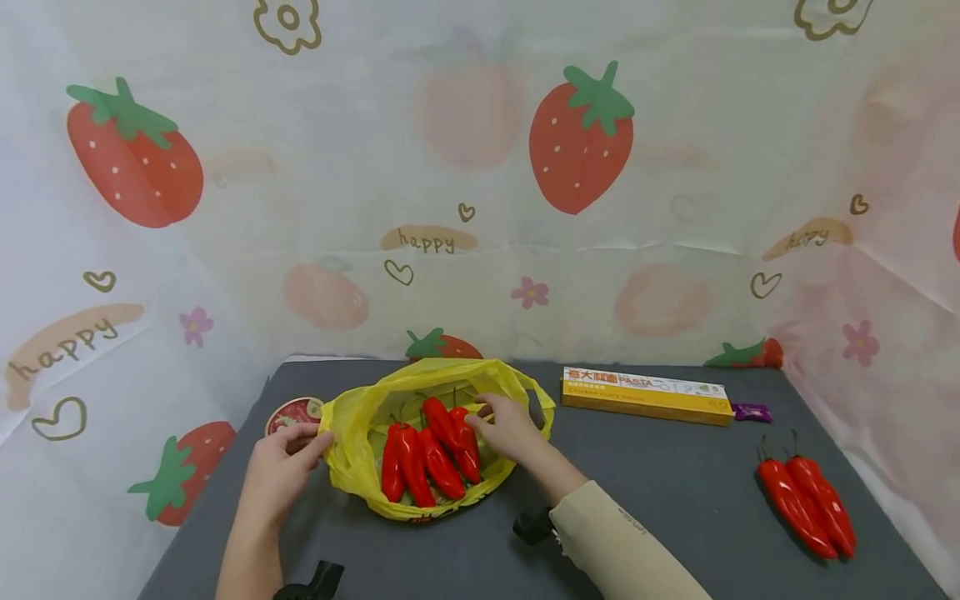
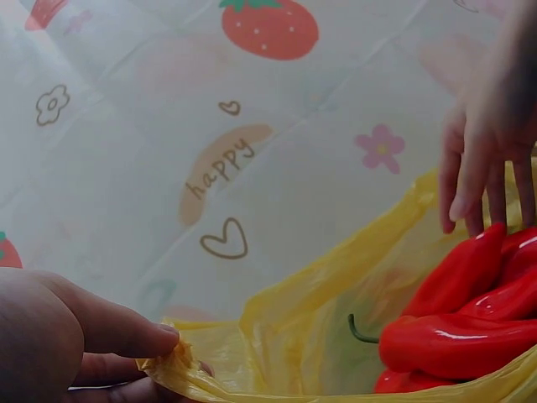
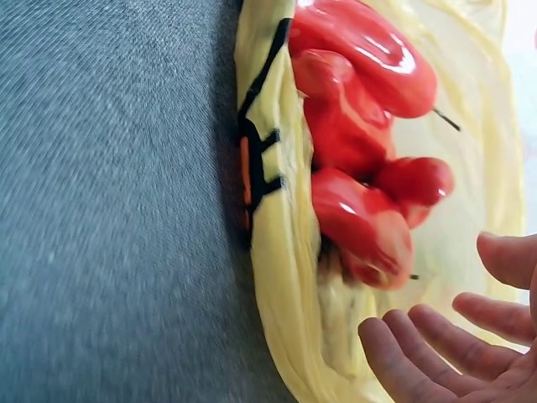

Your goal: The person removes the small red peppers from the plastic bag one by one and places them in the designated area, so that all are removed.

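A yellow plastic bag (image 1: 347, 458) lies with its mouth spread, and several red chili peppers (image 1: 411, 463) are heaped inside. At the bag's left rim my left hand (image 1: 276, 471) pinches the plastic between thumb and fingers, which the left wrist view shows close up at the gathered edge (image 2: 172, 365). My right hand (image 1: 513, 429) reaches over the right side of the bag, beside the rightmost peppers. In the right wrist view its fingers (image 3: 445, 348) are spread and loosely bent, apart from the peppers, with nothing held.
Two more red peppers (image 1: 806, 504) lie on the right of the dark grey table (image 1: 645, 492). A yellow and white pasta box (image 1: 645, 396) stands at the back, a small purple packet (image 1: 752, 412) by its end. A round red-patterned item (image 1: 288, 410) sits behind my left hand.
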Available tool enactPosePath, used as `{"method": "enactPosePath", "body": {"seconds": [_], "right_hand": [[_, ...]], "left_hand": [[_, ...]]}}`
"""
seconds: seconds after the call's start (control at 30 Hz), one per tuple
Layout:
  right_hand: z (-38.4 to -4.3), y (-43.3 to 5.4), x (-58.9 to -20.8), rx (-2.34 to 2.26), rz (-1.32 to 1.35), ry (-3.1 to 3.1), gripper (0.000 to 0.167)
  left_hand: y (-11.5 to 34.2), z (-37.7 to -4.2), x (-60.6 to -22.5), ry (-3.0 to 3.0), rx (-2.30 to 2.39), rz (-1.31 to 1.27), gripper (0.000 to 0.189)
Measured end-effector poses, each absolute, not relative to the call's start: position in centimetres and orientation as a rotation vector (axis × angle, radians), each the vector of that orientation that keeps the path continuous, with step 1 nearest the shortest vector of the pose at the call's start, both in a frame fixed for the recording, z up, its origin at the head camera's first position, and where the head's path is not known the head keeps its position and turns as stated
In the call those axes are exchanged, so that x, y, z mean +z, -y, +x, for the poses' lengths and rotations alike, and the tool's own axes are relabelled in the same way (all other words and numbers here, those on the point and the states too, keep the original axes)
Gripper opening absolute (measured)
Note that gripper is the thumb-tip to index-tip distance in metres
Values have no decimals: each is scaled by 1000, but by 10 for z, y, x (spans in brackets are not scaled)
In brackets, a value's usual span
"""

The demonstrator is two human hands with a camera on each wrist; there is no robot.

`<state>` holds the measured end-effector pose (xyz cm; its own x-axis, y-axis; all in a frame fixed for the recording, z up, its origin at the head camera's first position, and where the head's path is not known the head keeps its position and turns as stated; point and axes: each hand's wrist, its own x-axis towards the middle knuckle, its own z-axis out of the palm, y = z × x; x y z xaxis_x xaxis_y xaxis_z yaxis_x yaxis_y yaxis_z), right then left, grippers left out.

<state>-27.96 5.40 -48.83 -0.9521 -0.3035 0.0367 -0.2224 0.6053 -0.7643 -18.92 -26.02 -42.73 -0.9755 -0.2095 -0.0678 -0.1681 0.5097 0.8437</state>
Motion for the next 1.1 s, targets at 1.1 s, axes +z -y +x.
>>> {"method": "enactPosePath", "body": {"seconds": [1.1], "right_hand": [[-283, -37, -503, -1348, -108, -2544, 38]], "left_hand": [[260, -188, -429, 2676, -1518, 338, 46]]}}
